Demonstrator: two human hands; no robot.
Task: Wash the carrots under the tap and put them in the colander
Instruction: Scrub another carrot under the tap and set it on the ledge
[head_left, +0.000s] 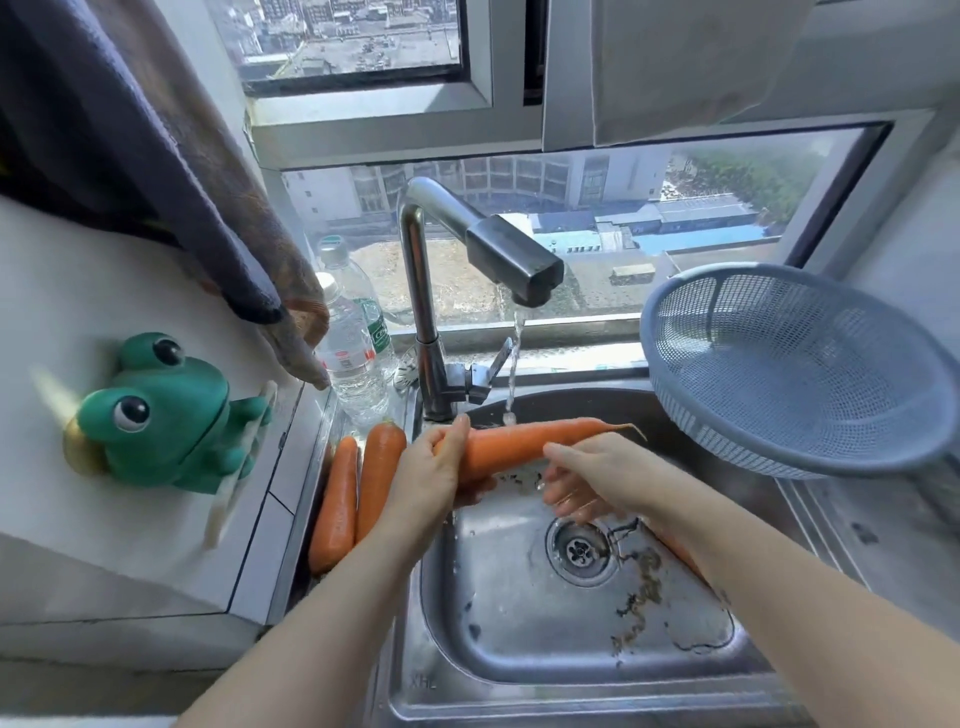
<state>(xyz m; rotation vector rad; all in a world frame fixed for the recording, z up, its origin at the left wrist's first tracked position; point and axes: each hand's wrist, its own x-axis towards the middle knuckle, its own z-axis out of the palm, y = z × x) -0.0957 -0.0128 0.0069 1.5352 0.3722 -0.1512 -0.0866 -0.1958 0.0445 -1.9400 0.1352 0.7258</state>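
Gripped carrot (519, 447) by its thick end in left hand (431, 480), under the tap (514, 260) stream over the sink (519, 639). Touched it with right hand (592, 473) thumb; fingers blurred below, grip impossible to tell. Seemed stiff, solid, wet and probably slippery: best held around the thick end.

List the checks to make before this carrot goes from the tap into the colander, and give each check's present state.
1. Stream of water hitting the held carrot: ok.
2. Grip of left hand on its thick end: ok.
3. Thumb of right hand over its thin end: ok.
4. Underside rinsed: cannot tell.
5. Space in colander: ok, nothing in it.
6. The two waiting carrots washed: cannot tell.
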